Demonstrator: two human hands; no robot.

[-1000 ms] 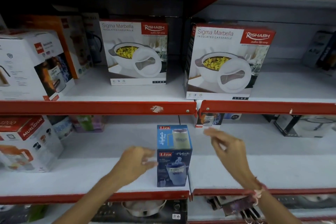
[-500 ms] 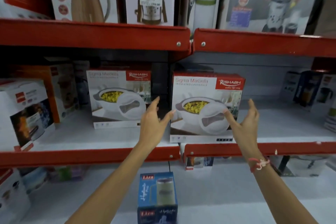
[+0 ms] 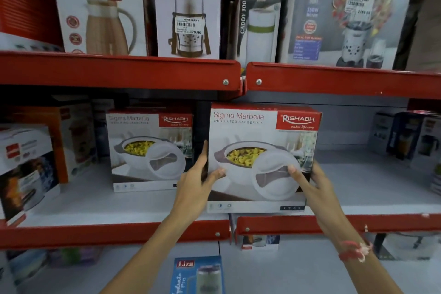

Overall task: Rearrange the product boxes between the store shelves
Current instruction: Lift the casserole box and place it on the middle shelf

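Observation:
A white and red Sigma Marbella casserole box (image 3: pixel 260 141) stands at the front of the middle shelf, right of centre. My left hand (image 3: pixel 198 181) grips its left edge, thumb on the front face. My right hand (image 3: pixel 310 181) grips its right edge, thumb over the printed lid. A second, identical casserole box (image 3: pixel 148 150) stands farther back to the left. A blue Liza jug box (image 3: pixel 198 274) stands on the shelf below, between my forearms.
Red shelf edges (image 3: pixel 114 234) run across the view. The upper shelf holds Good Day flask boxes (image 3: pixel 188 9), a Fable bottle box (image 3: pixel 259 24) and a blender box (image 3: pixel 343 12). Kettle boxes (image 3: pixel 26 169) sit at the left, dark boxes (image 3: pixel 405 133) at the right.
My view rose from the lower shelf to the middle one. Both hands left the blue Liza box, lifted, and closed on the sides of the right casserole box.

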